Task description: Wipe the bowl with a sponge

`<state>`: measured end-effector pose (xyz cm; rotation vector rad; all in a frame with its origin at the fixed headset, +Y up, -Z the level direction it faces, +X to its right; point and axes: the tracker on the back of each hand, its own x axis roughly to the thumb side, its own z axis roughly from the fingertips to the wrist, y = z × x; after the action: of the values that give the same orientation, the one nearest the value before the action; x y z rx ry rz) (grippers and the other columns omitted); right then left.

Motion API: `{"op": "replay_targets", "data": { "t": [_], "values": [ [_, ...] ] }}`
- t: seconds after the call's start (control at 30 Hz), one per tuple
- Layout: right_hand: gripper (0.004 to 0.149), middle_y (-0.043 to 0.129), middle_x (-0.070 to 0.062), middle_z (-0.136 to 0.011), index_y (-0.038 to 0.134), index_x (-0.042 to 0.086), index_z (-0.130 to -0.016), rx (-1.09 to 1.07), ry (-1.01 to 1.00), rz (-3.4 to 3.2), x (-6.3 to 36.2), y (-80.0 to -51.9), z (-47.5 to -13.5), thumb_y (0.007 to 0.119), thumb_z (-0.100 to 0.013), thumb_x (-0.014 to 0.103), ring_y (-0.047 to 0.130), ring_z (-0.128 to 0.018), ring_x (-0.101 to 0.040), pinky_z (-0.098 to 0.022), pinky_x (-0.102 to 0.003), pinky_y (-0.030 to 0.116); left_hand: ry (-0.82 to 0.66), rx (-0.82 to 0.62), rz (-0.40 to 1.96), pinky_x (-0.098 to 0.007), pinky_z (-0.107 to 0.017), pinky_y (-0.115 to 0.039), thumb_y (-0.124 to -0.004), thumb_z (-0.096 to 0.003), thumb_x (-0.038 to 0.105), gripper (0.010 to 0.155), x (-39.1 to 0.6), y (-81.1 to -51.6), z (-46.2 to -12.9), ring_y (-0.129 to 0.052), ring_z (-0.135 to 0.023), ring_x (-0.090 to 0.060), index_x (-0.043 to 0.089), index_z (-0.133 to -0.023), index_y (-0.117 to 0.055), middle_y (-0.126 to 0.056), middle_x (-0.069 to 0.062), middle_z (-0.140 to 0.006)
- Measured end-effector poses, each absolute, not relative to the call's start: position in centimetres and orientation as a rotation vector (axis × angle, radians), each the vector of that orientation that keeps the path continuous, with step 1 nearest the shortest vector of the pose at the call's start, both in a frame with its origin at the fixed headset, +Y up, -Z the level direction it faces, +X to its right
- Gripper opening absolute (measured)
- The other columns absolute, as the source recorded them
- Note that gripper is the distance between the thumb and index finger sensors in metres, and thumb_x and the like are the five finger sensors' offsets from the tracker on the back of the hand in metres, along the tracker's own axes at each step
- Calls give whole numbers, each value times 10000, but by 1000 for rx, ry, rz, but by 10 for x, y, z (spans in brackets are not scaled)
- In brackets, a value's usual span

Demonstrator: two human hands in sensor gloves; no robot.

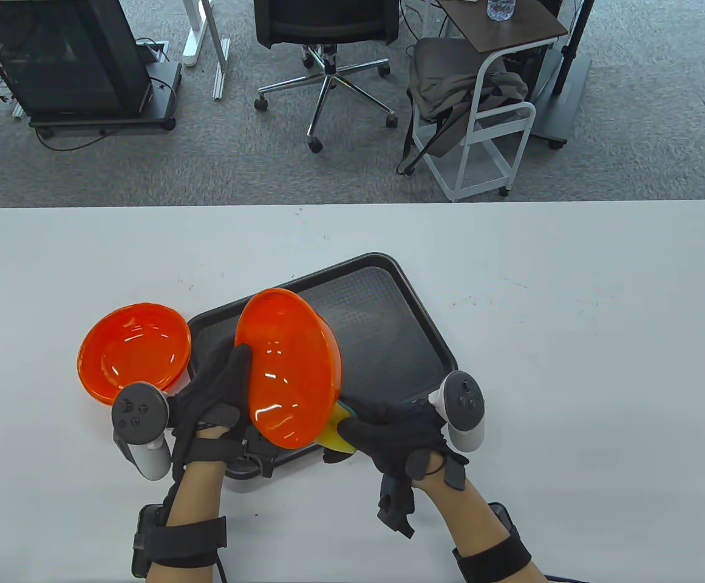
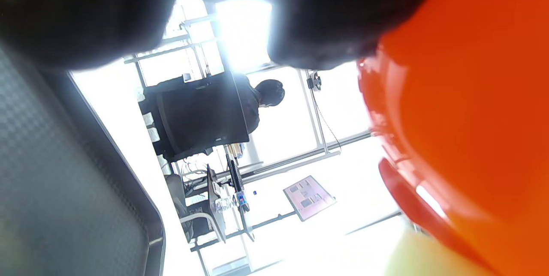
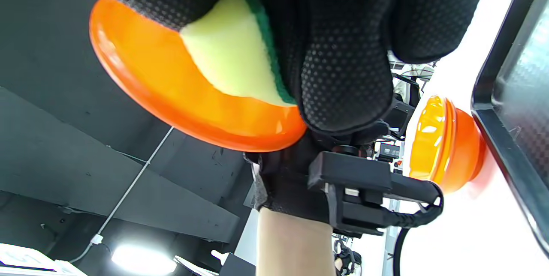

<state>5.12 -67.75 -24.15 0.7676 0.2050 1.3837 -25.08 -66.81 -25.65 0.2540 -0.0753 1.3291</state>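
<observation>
Nearest the table camera, the right hand (image 1: 398, 434) enters from the bottom edge, its fingers curled around a yellow-and-green sponge (image 1: 339, 432). Only a small wedge of the sponge shows there; the glove covers the rest. In the right wrist view the sponge (image 3: 231, 49) is pressed flat against the outer wall of the orange bowl (image 3: 180, 91), with gloved fingers (image 3: 343, 61) folded over its green backing.

The left hand (image 1: 215, 395) grips the bowl (image 1: 288, 367) at its near-left rim, thumb lying over the rim into the interior. The bowl is lifted and tipped on edge above the black tray (image 1: 382, 316), its opening turned toward the left and the camera. The fingers behind the bowl wall are hidden, so how they spread cannot be told.

The left wrist view is largely blocked: dark, blurred glove shapes fill the top edge, the bowl (image 2: 472, 117) fills the right side out of focus, and a strip of the tray (image 2: 64, 190) runs down the left. The room beyond is overexposed.

A second orange bowl (image 1: 133, 352) rests upright on the white table (image 1: 571, 364), just beside the tray's left edge; the left tracker (image 1: 139, 425) overlaps its near rim. The tray's near edge is concealed by both hands.
</observation>
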Motion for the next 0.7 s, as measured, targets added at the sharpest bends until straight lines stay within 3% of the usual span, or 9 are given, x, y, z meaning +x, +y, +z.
{"op": "replay_targets", "data": {
  "t": [0.37,0.53,0.7],
  "values": [
    [514,936,-255,-705,627,-41,-877,707,-43,1340,77,-662,-244,760,-569,349,1052,-461,-294,-467,-569,792,-37,185,1298,-308,-85,-923,-760,-542,526,527,-255,-673,-259,-923,57,-35,164,-921,-812,-986,38,-317],
    [506,903,-239,-780,612,22,-925,663,-215,1461,86,-660,-242,756,-574,357,1018,-539,-308,-491,-578,770,-66,146,1264,-306,-73,-921,-764,-541,525,528,-252,-672,-260,-916,70,-34,157,-917,-819,-986,41,-301],
    [495,822,-246,-887,588,94,-969,629,-204,1462,89,-665,-243,750,-579,352,943,-654,-360,-520,-609,727,-107,103,1252,-306,-70,-921,-764,-542,526,528,-245,-672,-261,-915,73,-33,162,-920,-819,-987,41,-298]
  ]
}}
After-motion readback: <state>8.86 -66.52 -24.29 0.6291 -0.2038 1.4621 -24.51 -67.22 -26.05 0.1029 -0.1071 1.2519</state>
